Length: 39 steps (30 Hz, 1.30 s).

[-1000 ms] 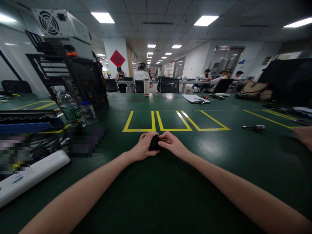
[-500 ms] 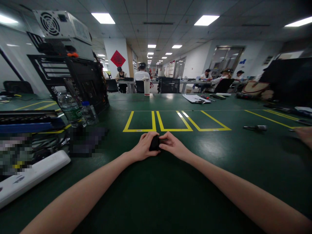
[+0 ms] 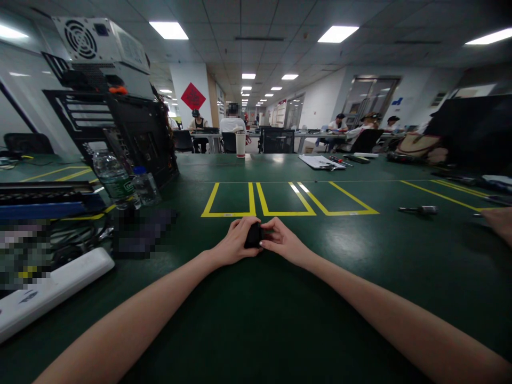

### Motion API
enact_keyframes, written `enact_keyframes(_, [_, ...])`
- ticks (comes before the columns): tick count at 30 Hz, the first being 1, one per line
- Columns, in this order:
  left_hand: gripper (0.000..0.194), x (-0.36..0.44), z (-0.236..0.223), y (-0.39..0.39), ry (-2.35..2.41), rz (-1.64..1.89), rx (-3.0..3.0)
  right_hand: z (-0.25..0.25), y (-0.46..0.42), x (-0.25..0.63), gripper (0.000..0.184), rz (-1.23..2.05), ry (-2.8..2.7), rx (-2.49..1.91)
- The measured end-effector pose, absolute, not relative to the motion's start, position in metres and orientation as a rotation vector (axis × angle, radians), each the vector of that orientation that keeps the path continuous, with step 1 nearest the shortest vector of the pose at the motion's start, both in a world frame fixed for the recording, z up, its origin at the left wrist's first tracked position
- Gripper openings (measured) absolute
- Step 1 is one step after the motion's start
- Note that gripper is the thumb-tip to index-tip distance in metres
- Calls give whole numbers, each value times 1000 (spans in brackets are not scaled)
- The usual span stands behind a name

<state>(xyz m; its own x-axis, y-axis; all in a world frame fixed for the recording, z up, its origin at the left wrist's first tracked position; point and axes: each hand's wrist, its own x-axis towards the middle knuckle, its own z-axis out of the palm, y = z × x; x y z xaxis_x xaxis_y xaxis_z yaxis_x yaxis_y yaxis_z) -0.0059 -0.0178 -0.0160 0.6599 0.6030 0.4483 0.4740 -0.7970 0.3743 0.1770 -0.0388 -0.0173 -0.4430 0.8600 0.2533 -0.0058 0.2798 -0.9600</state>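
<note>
A small black block-like object (image 3: pixel 253 236) is held low over the green table, just in front of the yellow tape marks. My left hand (image 3: pixel 236 242) is closed round it from the left, fingers over the far side and thumb along the near side. From the right, my right hand (image 3: pixel 283 240) meets its edge with curved fingertips and thumb, a small gap showing between them. Its exact kind is not clear, as my fingers cover much of it.
Yellow tape (image 3: pixel 286 213) marks the table ahead. Left are a white power strip (image 3: pixel 56 290), bottles (image 3: pixel 114 178) and a computer case (image 3: pixel 140 138). A screwdriver-like tool (image 3: pixel 420 210) lies right, near another person's hand (image 3: pixel 498 221). A clipboard (image 3: pixel 320 161) and cup (image 3: pixel 240 144) stand farther back.
The fingers of my right hand have spread a little at the black object's right edge, baring more of its side. My left hand keeps its hold in the same place.
</note>
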Motion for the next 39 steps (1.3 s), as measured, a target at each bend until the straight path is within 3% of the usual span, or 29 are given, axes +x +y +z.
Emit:
enact_keyframes(4, [61,-6,-16,-17,869,835,2649,-20,-35,175,19,1211,-1677,-834])
enact_keyframes(15, [61,-5,-16,-18,874,839,2662,-18,-35,177,32,1303,-1694,-764])
enact_keyframes(21, [62,-7,-16,-17,865,847,2657,-21,-30,172,19,1179,-1653,-852])
enact_keyframes(32, [60,-7,-17,-17,851,862,2659,-19,-32,177,34,1321,-1685,-770])
enact_keyframes(39, [62,-7,-17,-17,844,863,2669,-24,-28,172,20,1244,-1628,-826])
